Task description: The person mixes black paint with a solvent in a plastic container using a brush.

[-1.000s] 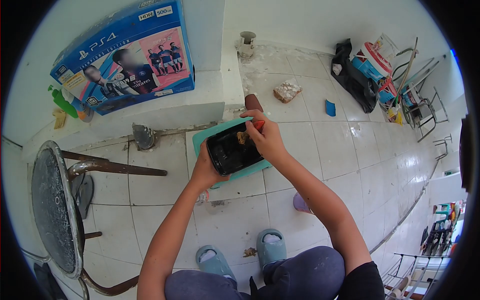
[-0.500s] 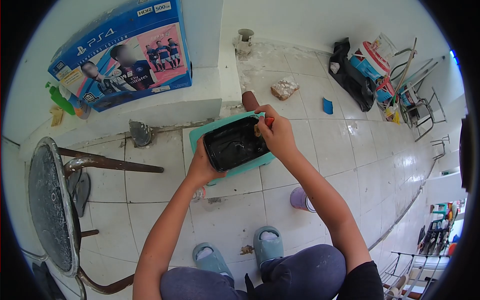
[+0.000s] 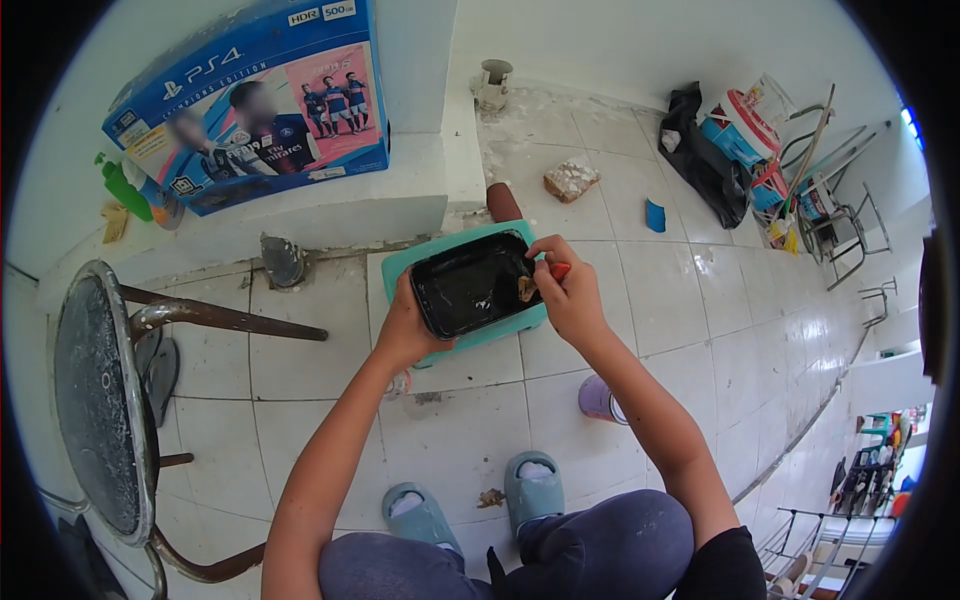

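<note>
L hand point(image 3: 405, 330) is gripping the near-left corner of a black tray point(image 3: 468, 285), fingers curled under the rim. R hand point(image 3: 568, 292) is pinching a red-handled brush point(image 3: 543, 275) w/ brownish bristles inside the tray's right end. Tray interior is showing wet streaks only. Teal basin point(image 3: 400, 268) is sitting directly beneath both hands.

Bright daylight, sharp centre (fisheye-bent, vignetted edges).

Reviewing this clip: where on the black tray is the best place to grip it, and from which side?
The near-left corner rim of the black tray, from the left, where the left hand has it. The tray tilts up toward the camera over the teal stool; the right hand works at its right edge.
</note>
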`<state>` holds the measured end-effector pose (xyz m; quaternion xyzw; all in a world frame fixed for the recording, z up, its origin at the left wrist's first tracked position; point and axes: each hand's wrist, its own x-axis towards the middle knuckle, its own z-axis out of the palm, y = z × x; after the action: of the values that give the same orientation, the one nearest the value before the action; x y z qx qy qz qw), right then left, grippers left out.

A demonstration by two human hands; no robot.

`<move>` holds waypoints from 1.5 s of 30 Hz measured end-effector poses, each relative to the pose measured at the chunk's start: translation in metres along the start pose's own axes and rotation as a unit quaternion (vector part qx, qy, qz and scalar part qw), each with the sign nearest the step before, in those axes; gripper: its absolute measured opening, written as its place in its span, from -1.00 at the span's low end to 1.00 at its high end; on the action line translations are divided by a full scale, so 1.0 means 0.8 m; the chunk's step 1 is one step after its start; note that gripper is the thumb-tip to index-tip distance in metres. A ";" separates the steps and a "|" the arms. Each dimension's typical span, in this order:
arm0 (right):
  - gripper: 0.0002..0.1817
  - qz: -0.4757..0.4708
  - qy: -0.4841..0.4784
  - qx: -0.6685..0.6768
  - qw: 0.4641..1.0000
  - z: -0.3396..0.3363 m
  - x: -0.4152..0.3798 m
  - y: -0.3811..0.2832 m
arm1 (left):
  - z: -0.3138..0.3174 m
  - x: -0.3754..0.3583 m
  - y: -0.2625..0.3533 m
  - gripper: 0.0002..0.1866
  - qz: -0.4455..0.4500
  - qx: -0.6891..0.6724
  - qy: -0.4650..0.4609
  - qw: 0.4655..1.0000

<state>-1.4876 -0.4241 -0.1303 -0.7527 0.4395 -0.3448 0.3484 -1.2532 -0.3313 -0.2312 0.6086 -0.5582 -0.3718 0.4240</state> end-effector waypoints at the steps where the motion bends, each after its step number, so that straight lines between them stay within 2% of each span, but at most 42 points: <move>1: -0.89 -0.001 0.000 0.000 1.000 0.002 -0.002 0.004 | 0.000 0.000 0.000 0.32 0.001 0.000 0.000 1.000; 3: -0.90 0.023 0.004 0.082 0.996 0.006 -0.007 0.007 | 0.000 0.001 0.001 0.32 0.013 0.003 0.001 1.000; 13: -0.90 0.031 -0.020 0.183 0.982 0.038 -0.019 -0.002 | 0.001 0.002 -0.001 0.33 0.018 -0.013 0.000 1.000; 15: -0.91 0.059 -0.041 0.211 0.975 0.044 -0.020 -0.009 | 0.001 0.003 -0.003 0.31 0.027 -0.004 0.006 1.000; 18: -0.90 0.102 -0.082 0.227 0.965 0.051 -0.022 -0.017 | 0.002 0.003 -0.003 0.29 0.030 0.000 0.006 1.000; 22: -0.89 0.109 -0.114 0.229 0.961 0.057 -0.011 -0.017 | 0.001 0.003 0.002 0.28 0.032 0.012 0.011 0.999; 25: -0.87 0.067 -0.115 0.224 0.965 0.060 0.005 -0.020 | 0.001 0.003 0.006 0.29 0.002 0.002 -0.003 1.000; 34: -0.87 0.019 -0.055 0.150 0.987 0.063 0.025 -0.015 | -0.002 0.002 0.010 0.30 -0.013 0.017 -0.003 1.000; 36: -0.89 -0.015 -0.016 0.087 0.996 0.054 0.027 -0.016 | -0.001 0.002 0.007 0.29 -0.004 0.006 0.003 1.000; 43: -0.93 -0.020 0.040 0.003 0.999 0.026 0.043 -0.005 | 0.001 0.000 0.006 0.32 -0.001 0.017 0.013 1.000; 45: -0.93 -0.033 0.065 -0.080 0.994 0.020 0.045 -0.006 | 0.000 0.000 0.004 0.33 0.011 0.010 0.004 1.000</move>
<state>-1.4587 -0.4514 -0.1266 -0.7686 0.4621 -0.3676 0.2461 -1.2548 -0.3317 -0.2281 0.6079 -0.5671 -0.3588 0.4244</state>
